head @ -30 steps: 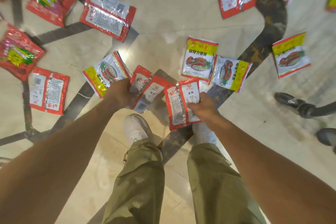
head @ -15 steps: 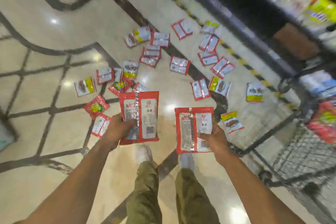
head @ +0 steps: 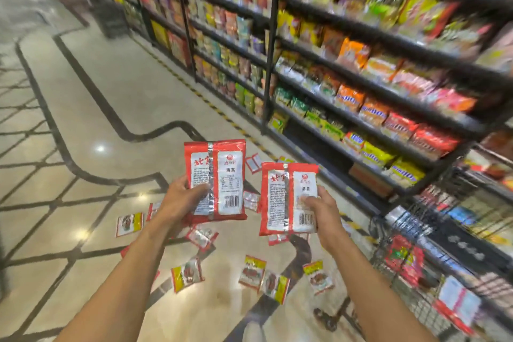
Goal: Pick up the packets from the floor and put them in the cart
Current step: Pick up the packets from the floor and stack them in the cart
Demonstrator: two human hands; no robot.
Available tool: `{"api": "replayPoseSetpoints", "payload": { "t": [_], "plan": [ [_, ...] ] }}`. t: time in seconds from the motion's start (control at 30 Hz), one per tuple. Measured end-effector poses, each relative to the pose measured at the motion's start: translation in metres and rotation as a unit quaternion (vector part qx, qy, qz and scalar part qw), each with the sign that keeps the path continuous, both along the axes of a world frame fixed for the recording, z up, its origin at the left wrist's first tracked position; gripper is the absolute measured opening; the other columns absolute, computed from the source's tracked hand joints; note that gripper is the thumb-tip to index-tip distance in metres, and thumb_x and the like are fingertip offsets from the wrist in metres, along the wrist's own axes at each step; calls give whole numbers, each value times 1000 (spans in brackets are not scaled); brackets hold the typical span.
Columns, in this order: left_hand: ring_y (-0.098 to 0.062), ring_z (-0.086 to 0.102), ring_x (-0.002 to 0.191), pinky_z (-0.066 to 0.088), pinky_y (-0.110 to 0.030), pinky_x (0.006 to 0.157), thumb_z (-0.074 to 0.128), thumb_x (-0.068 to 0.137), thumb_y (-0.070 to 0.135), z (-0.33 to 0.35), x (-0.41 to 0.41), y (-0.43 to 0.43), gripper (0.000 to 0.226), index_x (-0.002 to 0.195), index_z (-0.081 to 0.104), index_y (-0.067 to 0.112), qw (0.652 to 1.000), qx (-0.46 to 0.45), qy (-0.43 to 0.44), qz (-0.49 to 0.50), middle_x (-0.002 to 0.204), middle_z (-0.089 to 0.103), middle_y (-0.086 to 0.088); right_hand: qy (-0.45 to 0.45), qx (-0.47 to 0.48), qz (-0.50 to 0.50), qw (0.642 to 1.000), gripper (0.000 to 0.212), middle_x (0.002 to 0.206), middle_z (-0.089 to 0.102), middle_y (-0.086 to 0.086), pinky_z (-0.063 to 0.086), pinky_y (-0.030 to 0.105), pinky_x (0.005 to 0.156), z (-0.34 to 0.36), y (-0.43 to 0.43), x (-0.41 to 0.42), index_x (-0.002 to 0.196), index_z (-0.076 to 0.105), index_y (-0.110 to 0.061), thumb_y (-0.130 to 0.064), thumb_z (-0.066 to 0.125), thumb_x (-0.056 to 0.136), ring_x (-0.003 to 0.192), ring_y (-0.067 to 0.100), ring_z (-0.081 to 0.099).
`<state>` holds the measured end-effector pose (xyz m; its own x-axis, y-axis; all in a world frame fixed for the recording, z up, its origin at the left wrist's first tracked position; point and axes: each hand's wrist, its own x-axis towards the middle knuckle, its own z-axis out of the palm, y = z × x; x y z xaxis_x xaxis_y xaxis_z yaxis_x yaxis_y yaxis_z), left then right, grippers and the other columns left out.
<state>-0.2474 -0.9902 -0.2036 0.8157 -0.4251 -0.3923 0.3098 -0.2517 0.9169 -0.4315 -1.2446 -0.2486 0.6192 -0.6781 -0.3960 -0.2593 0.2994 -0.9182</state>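
Packet (head: 219, 180) well left of cart (head: 424, 219), held upright in left hand (head: 180, 198), fingers curled round its edge; second packet (head: 286, 200) nearer cart, gripped likewise in right hand (head: 319, 212). Carrying step, seemingly. Next, probably: swing both right over cart rim, then let go. Loose packets (head: 251, 272) on floor (head: 111, 108) left of cart; shelves (head: 361, 69) behind cart, near enough to clip.

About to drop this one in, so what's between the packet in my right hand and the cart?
In the head view, nothing stands between them. Past the right hand gripping the packet, only open air above the floor reaches the cart.
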Motion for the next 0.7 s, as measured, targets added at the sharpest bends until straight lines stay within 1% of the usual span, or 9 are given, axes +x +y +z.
{"api": "replayPoseSetpoints", "payload": {
  "t": [0.03, 0.07, 0.13, 0.2, 0.3, 0.37, 0.5, 0.63, 0.7],
  "plan": [
    [-27, 80, 82, 63, -37, 64, 68, 96, 4, 10, -9, -3, 20, 112, 66, 16, 1000, -15, -7, -5, 96, 82, -8, -9, -12, -8, 1000, 33, 103, 80, 12, 61, 37, 67, 10, -1, -10, 117, 67, -15, 6, 59, 94, 75, 22, 77],
    [-28, 80, 83, 64, -40, 67, 69, 96, 5, 18, -19, -5, 21, 113, 66, 17, 1000, -27, -10, -10, 97, 82, -8, -19, -27, -15, 999, 33, 104, 80, 12, 60, 38, 70, 20, -2, -22, 119, 66, -14, 5, 59, 94, 77, 23, 77],
    [-32, 80, 89, 64, -48, 80, 71, 96, 10, 30, -37, -11, 24, 118, 67, 18, 999, -35, -23, -31, 103, 81, -9, -34, -52, -41, 997, 30, 103, 80, 11, 59, 38, 71, 38, -1, -50, 118, 66, -13, 4, 63, 94, 77, 21, 77],
    [-34, 79, 93, 62, -55, 88, 71, 96, 11, 36, -57, -17, 26, 121, 67, 17, 997, -40, -32, -56, 106, 81, -10, -40, -70, -69, 994, 26, 101, 81, 7, 61, 40, 72, 55, -2, -81, 116, 66, -13, 2, 66, 94, 79, 22, 79],
    [-37, 78, 92, 61, -61, 88, 71, 96, 13, 39, -89, -38, 26, 122, 67, 16, 994, -43, -32, -100, 107, 80, -12, -47, -97, -123, 987, 23, 101, 81, 5, 64, 47, 79, 72, -5, -134, 109, 66, -19, -1, 70, 94, 87, 28, 79],
    [-37, 79, 90, 61, -60, 87, 70, 97, 13, 38, -115, -56, 22, 119, 68, 17, 991, -42, -35, -124, 106, 80, -11, -38, -116, -158, 980, 23, 103, 79, 6, 65, 44, 77, 79, -8, -172, 106, 65, -21, -1, 71, 94, 87, 28, 78],
    [-35, 79, 91, 62, -58, 86, 69, 98, 12, 35, -175, -101, 18, 115, 69, 18, 983, -57, -42, -170, 106, 80, -11, -37, -115, -209, 970, 23, 106, 79, 6, 66, 40, 73, 83, -20, -250, 114, 64, -14, -4, 72, 95, 86, 24, 78],
    [-28, 80, 87, 64, -50, 83, 70, 97, 10, 32, -234, -152, 18, 114, 70, 17, 973, -63, -47, -217, 107, 81, -9, -52, -98, -265, 958, 20, 99, 81, 5, 63, 50, 81, 78, -45, -320, 106, 64, -17, -1, 70, 95, 86, 27, 77],
    [-29, 80, 89, 63, -51, 85, 71, 98, 12, 31, -260, -181, 21, 118, 70, 14, 965, -62, -44, -249, 105, 81, -8, -55, -92, -285, 953, 20, 97, 81, 1, 64, 51, 82, 76, -63, -352, 106, 64, -18, -3, 70, 96, 87, 28, 78]
  ]
}}
